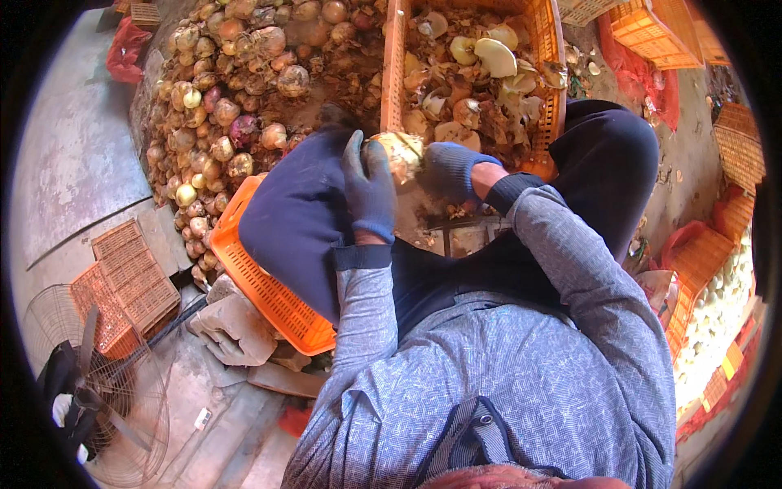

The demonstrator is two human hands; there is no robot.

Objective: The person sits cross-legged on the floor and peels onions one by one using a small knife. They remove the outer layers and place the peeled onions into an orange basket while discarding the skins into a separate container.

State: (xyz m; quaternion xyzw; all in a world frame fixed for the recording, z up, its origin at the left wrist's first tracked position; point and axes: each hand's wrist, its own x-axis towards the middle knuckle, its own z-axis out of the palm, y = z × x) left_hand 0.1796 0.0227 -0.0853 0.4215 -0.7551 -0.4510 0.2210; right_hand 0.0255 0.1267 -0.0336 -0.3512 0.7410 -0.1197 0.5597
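In front of my knees, my left hand, in a dark grey glove, holds an onion with pale flesh and brownish skin showing. My right hand, gloved alike, is closed right beside the onion's right side. Whatever those fingers grip is hidden from this view. Just beyond both hands stands an orange plastic crate, filled with loose onion skins and cut onion pieces. A large heap of unpeeled onions spreads to the left of it, mostly brown with a few purple ones.
Another orange crate lies by my left leg, near a concrete block. Smaller crates and a wire fan guard are at the left. More orange crates and red mesh bags line the right, with pale onions in light.
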